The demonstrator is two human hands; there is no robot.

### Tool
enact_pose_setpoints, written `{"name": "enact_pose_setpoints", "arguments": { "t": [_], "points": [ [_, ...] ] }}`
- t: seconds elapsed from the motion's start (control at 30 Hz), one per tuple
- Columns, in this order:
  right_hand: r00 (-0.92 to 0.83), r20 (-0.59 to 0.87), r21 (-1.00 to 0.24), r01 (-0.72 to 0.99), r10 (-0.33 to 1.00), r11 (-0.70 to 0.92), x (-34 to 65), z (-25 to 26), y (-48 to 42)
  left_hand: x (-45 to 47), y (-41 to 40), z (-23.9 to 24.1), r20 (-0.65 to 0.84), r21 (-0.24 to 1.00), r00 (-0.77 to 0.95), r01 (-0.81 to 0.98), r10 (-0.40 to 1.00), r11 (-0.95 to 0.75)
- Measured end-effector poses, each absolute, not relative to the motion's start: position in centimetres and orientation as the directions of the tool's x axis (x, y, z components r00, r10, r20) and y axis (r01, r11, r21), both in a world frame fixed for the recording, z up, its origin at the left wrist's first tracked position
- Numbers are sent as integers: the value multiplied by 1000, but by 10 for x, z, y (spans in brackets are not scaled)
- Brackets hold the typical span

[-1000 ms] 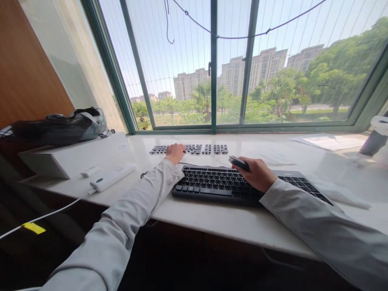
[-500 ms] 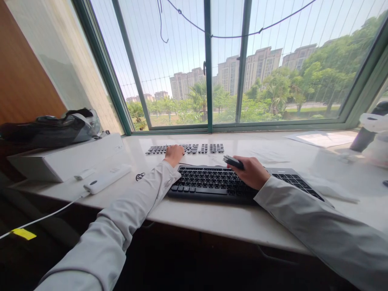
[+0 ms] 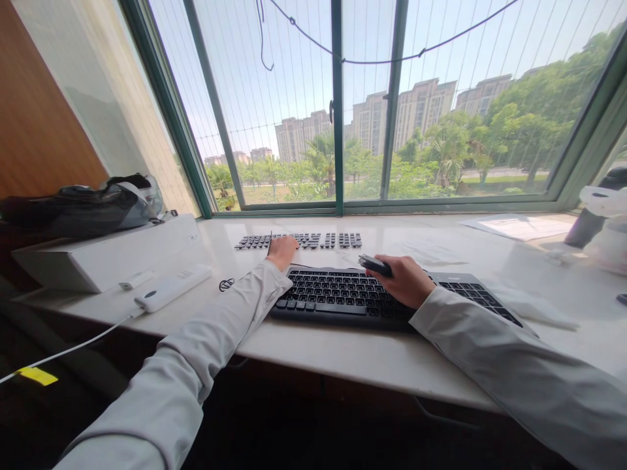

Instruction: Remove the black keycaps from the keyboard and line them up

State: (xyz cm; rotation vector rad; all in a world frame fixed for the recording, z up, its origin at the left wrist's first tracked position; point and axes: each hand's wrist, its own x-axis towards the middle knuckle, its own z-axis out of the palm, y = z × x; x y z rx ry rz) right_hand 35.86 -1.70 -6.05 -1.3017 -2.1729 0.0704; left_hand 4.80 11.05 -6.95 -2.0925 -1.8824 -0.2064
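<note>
A black keyboard lies on the white stone sill in front of me. Behind it, rows of loose black keycaps are laid out near the window. My left hand reaches over the keyboard's back edge to those keycaps, fingers curled down on them; what they pinch is hidden. My right hand rests over the keyboard's middle, closed round a small dark tool that points left. Both arms wear light grey sleeves.
A white box with a dark bag on it stands at the left. A white device with a cable lies beside it. Papers and a white-and-black object are at the right. The window frame closes the back.
The view shifted slightly left and up. My left hand stays on the keycap rows and the right hand keeps the tool over the keyboard; both hardly moved.
</note>
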Motion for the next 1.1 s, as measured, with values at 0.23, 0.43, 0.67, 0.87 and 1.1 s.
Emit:
{"name": "enact_pose_setpoints", "arguments": {
  "t": [0.23, 0.43, 0.67, 0.87, 1.1],
  "points": [
    [-342, 461, -326, 793, 819, 515, 358, -59, -18, 46, 110, -71, 309, -155, 133, 984, 942, -88],
    [-345, 461, -328, 790, 818, 518, 358, -60, -18, 46, 109, -72, 308, -167, 133, 982, 942, -84],
    [-347, 480, -313, 790, 806, 527, 358, -62, -16, 47, 106, -69, 309, -166, 129, 983, 942, -80],
    [-349, 482, -295, 799, 804, 524, 359, -62, -17, 49, 103, -66, 312, -165, 114, 984, 943, -64],
    [-355, 472, -304, 794, 807, 527, 359, -62, -17, 49, 105, -67, 313, -170, 119, 983, 942, -68]
  ]
}}
